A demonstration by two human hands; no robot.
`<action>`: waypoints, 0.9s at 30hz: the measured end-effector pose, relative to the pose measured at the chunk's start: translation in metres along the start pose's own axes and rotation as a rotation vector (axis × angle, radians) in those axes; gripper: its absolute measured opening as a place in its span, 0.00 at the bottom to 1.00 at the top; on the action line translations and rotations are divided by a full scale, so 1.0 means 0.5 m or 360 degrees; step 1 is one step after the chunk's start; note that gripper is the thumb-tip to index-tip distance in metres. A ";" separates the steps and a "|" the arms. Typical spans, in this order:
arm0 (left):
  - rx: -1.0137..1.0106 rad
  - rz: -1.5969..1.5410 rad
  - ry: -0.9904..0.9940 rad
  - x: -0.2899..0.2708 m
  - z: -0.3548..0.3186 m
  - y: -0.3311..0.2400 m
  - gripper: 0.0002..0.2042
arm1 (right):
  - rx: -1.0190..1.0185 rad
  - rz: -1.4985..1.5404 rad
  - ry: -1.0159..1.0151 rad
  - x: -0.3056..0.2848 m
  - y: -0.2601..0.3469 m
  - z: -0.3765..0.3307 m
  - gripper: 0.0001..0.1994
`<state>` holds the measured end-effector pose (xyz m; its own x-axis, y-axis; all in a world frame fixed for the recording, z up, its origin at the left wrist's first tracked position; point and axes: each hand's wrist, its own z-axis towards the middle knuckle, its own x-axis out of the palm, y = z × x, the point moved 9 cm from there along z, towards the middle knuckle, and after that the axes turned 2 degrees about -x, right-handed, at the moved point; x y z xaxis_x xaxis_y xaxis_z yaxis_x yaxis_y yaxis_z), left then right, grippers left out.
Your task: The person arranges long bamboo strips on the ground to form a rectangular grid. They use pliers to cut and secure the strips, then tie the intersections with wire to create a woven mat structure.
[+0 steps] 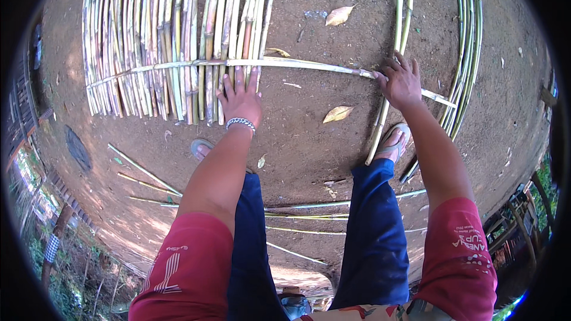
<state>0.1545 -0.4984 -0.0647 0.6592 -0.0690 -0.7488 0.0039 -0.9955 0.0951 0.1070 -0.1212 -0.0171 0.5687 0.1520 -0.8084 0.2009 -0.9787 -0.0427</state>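
Cane stalks (143, 35) lie side by side in a wide row at the left. Across their near part runs a long pale cane strip (309, 65), reaching right over bare ground. My left hand (242, 102) lies on the row's right end, fingers spread flat, fingertips at the strip. My right hand (402, 83) rests over the strip where it crosses a few loose stalks (399, 18). Its fingers are apart and slightly bent, and the palm hides the crossing. The strip's right end touches a narrow bundle of thin green stalks (467, 59).
Dry leaves (339, 16) lie on the brown soil (303, 137). My sandalled feet (394, 142) stand just behind the stalks. More thin stalks (309, 217) are scattered behind my legs. A dark flat patch (77, 148) marks the ground at left.
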 end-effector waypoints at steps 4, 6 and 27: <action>0.0009 0.0046 0.0027 -0.013 -0.002 -0.007 0.34 | -0.0081 0.0501 -0.0437 -0.034 0.036 -0.096 0.20; -0.0036 -0.0026 0.0134 -0.015 -0.015 -0.003 0.36 | -0.0156 0.0779 -0.0371 -0.037 0.054 -0.184 0.18; -0.1045 -0.1721 0.0549 0.041 -0.862 0.146 0.33 | 0.0831 0.1129 0.0344 -0.288 -0.548 -0.665 0.21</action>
<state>0.4926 -0.5444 0.2095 0.2491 0.8569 -0.4512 0.9472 -0.3127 -0.0709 0.2352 0.1710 0.3059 0.5691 -0.5392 -0.6207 -0.6107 -0.7827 0.1200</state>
